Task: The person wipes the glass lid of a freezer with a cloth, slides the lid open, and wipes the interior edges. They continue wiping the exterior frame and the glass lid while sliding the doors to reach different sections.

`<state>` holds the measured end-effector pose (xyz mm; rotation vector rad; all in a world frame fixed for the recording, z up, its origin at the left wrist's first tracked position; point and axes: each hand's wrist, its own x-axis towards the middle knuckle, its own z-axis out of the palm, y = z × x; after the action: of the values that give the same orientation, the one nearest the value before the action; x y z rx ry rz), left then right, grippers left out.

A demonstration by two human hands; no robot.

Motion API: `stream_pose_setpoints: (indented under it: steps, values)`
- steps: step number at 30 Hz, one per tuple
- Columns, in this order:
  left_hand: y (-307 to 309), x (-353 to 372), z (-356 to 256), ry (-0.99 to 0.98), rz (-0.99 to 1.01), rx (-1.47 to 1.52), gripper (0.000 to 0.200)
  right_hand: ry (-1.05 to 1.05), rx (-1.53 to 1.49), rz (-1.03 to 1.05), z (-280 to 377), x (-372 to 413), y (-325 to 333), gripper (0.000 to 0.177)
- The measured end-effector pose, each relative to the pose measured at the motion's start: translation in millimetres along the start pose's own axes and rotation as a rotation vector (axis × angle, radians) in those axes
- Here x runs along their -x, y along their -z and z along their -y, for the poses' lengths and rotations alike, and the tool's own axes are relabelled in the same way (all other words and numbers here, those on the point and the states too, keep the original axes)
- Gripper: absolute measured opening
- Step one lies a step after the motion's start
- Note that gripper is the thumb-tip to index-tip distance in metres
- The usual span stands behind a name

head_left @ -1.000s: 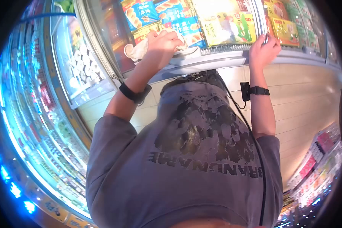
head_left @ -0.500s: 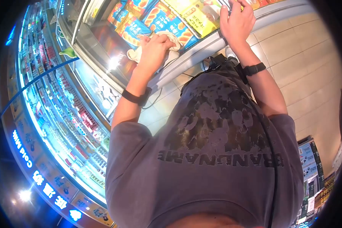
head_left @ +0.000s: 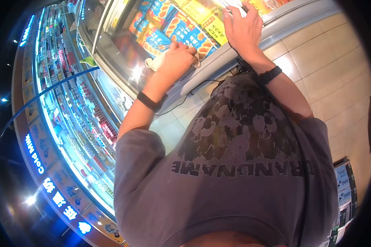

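Pale cloth [head_left: 156, 62] directly under the left hand [head_left: 179, 60]

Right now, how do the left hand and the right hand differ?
The left hand curls over a pale cloth; the right hand is at a pale strip, its grip unclear. The left hand is nearest the blue packets, the right hand nearest a yellow packet. Both reach over the display case, and both wear a dark band.

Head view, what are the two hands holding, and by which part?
The left hand grips a pale cloth around its middle, ends showing either side. What the right hand holds, if anything, cannot be told.
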<state>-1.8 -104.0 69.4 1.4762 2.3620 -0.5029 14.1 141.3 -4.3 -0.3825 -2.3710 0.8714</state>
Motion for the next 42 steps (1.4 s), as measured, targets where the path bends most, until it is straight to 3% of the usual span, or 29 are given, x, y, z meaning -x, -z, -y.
stream_pose_setpoints:
  steps: [9, 12, 18, 25, 34, 36, 40, 42]
  values:
    - [8, 3, 21, 0.031, 0.068, 0.068, 0.024, 0.114, 0.002, 0.029, -12, 3, -3, 0.029]
    - [7, 12, 40, 0.175, 0.107, 0.120, 0.025, 0.144, -0.040, 0.059, -9, 4, 5, 0.030]
    - [-6, 7, 23, 0.197, 0.050, 0.144, 0.017, 0.152, 0.003, 0.041, -4, 4, 6, 0.024]
    - [9, 1, 6, 0.185, 0.053, 0.103, 0.020, 0.180, 0.060, 0.081, -14, 4, -7, 0.030]
    - [5, -9, -20, 0.138, -0.032, -0.226, 0.017, 0.193, 0.030, 0.038, -18, 7, -11, 0.031]
    - [11, -12, -31, 0.143, 0.047, -0.261, 0.014, 0.198, 0.008, 0.026, -18, 7, -11, 0.032]
    - [2, -10, -33, 0.143, 0.065, -0.215, 0.012, 0.182, 0.008, 0.059, -17, 7, -11, 0.032]
    - [-6, -6, -38, 0.113, -0.039, -0.177, 0.013, 0.180, 0.015, 0.073, -16, 7, -11, 0.032]
